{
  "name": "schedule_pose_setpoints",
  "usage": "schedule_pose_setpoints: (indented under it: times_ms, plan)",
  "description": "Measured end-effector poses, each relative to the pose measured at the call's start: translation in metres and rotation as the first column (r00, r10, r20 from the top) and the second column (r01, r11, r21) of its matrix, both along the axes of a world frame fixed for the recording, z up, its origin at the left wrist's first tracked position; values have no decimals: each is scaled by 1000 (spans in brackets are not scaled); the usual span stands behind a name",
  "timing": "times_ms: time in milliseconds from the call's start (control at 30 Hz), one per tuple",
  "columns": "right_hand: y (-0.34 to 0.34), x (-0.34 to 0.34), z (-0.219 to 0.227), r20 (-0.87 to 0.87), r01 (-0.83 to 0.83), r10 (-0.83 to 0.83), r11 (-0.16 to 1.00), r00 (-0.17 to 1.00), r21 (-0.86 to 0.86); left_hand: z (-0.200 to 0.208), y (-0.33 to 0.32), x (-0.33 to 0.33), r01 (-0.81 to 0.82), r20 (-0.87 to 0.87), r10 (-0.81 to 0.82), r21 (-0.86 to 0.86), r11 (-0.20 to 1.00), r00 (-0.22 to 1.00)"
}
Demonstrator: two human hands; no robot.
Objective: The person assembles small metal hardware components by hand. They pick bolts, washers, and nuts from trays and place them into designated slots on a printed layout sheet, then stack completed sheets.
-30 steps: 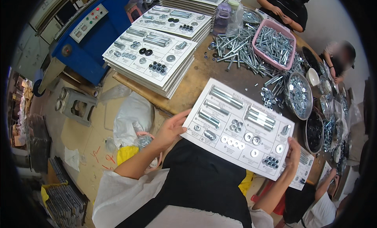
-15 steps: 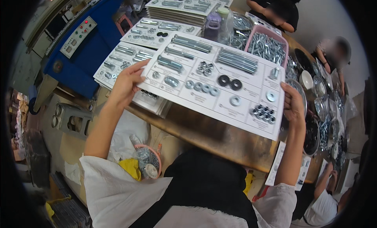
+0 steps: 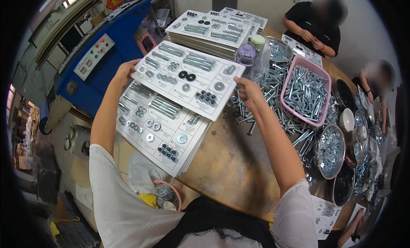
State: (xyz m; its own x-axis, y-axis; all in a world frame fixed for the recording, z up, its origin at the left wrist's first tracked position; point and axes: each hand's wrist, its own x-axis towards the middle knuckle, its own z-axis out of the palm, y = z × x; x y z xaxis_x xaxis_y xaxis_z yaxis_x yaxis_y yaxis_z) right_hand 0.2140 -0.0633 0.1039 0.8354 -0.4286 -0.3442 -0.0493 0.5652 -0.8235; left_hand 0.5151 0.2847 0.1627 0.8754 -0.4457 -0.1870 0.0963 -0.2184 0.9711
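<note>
My left hand (image 3: pixel 126 72) and my right hand (image 3: pixel 249 91) grip opposite ends of a white printed card (image 3: pixel 205 83) carrying bolts, nuts and washers. The fingers of both are closed on its edges, partly hidden underneath. The card is held over a stack of similar hardware cards (image 3: pixel 171 139) at the table's left edge and covers its far part. Loose bolts (image 3: pixel 269 98) lie on the table beyond my right hand.
Behind stands a taller card stack (image 3: pixel 205 28), beside a purple bottle (image 3: pixel 245 56). To the right are a pink basket (image 3: pixel 283 88) of bolts and a metal bowl (image 3: pixel 344 150) of small parts. A blue machine (image 3: pixel 68 83) stands left. Co-workers sit around the table.
Both hands have carried the card away from me and to the left, over the stack. My right forearm now reaches across the table, and the view has shifted.
</note>
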Motion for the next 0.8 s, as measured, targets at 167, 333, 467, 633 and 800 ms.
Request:
schedule_pose_setpoints:
  times_ms: [167, 333, 467, 633, 800]
  plan:
    - [-4, 66, -6, -57, 51, -52, 999, 997, -12, -26, 4, 62, -143, 108, 132, 101, 985, 985]
    - [-9, 87, -14, -133, 81, -92, 993, 987, -85, -42, -9, 84, -169, 151, 143, 174, 970, 978]
    - [-12, 93, -22, -137, 77, -86, 995, 987, -70, -46, -16, 85, -200, 196, 158, 221, 954, 968]
    - [-11, 95, -32, -139, 96, -108, 992, 984, -85, -45, -21, 78, -168, 228, 100, 300, 939, 969]
    - [-13, 94, -40, -126, 74, -81, 995, 989, -65, -52, -26, 74, -176, 277, 68, 386, 906, 958]
